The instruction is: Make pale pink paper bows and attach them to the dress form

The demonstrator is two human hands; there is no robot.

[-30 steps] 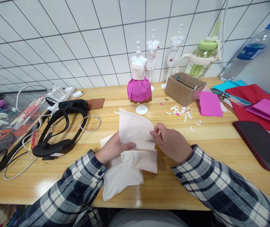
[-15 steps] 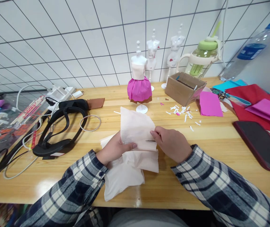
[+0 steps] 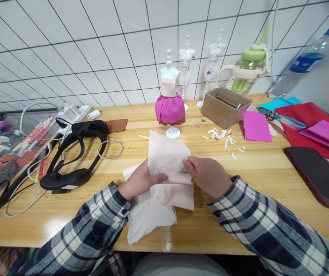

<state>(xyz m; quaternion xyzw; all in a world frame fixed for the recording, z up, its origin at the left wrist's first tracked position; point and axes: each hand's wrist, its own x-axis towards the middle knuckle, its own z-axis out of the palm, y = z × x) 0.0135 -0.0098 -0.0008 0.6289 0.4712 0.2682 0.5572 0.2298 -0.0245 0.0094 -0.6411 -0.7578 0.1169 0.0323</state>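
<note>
While each grip (image 3: 138, 181) (image 3: 207, 174) pinches, the sheet (image 3: 166, 153) lies between.

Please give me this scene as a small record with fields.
left hand: left hand holds thin pale pink sheet, thumb on top
right hand: fingers of right hand at the sheet's right edge
behind: white dress form wearing magenta pleated skirt; open brown cardboard box
far right: black-screened phone, dark red case

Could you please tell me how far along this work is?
The front form already wears a pale top and pink skirt. The left hand and right hand hold a pale sheet, not on any form. That piece seems left to finish; the rear forms wear no skirts.
</note>
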